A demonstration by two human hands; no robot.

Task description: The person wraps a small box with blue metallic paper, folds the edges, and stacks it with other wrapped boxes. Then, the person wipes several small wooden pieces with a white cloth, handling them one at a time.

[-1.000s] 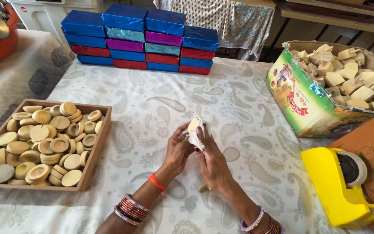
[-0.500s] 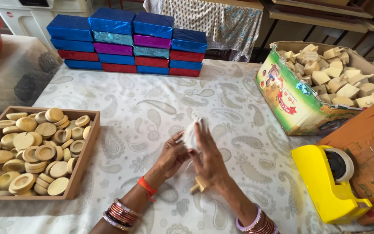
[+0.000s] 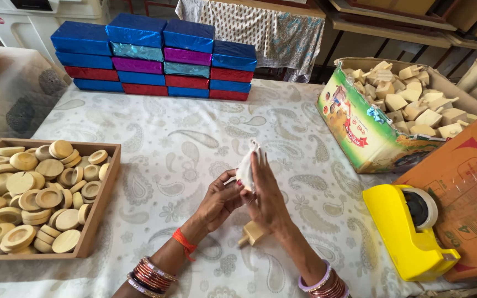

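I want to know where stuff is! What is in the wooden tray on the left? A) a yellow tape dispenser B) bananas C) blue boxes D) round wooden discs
D: the wooden tray is piled with round wooden discs, while the hands hold a small white wrapped piece over the table.

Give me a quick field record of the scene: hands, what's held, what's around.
left hand: gripping the white wrapped piece from the left
right hand: fingers upright against the same piece
under hands: small wooden piece on patterned tablecloth
left side: wooden tray of round wooden discs
far edge: stacked foil-wrapped boxes
right side: carton of wooden blocks, yellow tape dispenser, orange box
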